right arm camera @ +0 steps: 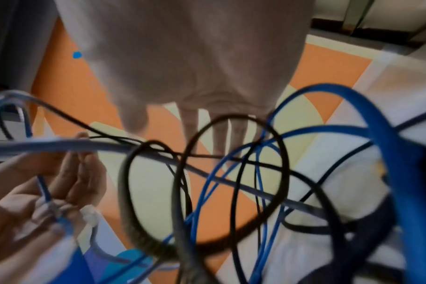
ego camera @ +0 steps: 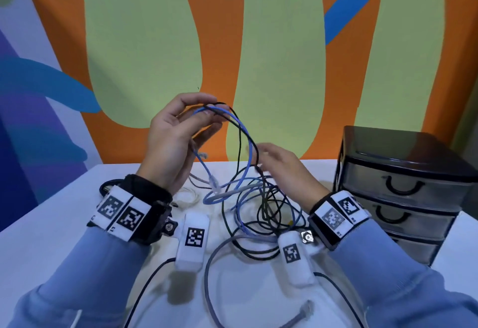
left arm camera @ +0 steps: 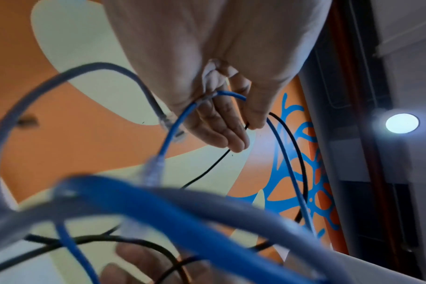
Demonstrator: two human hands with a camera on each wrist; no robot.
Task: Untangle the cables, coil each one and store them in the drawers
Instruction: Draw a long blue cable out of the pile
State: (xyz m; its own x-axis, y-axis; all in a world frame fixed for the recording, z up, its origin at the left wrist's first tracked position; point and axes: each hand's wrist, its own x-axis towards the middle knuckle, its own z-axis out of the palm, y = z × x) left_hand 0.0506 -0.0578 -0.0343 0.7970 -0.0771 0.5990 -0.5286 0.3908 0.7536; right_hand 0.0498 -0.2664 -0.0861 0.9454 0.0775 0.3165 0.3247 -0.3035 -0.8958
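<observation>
My left hand [ego camera: 210,110] is raised above the table and pinches a thin blue cable [ego camera: 244,133] and a thin black cable [ego camera: 239,146] between thumb and fingertips. In the left wrist view the left hand [left arm camera: 231,119] has the blue cable [left arm camera: 231,94] looped through its fingers, with the black cable [left arm camera: 207,171] trailing below. Both strands hang down into a tangle of cables [ego camera: 258,206] on the white table [ego camera: 51,237]. My right hand [ego camera: 274,159], blurred, reaches into the hanging strands with straight fingers [right arm camera: 219,138] and grips nothing that I can see.
A dark unit of three drawers [ego camera: 403,185], all shut, stands at the table's right. A thick grey cable [ego camera: 207,276] curves toward the near edge. A thin white cable [ego camera: 188,195] lies behind my left wrist. A painted wall rises behind the table.
</observation>
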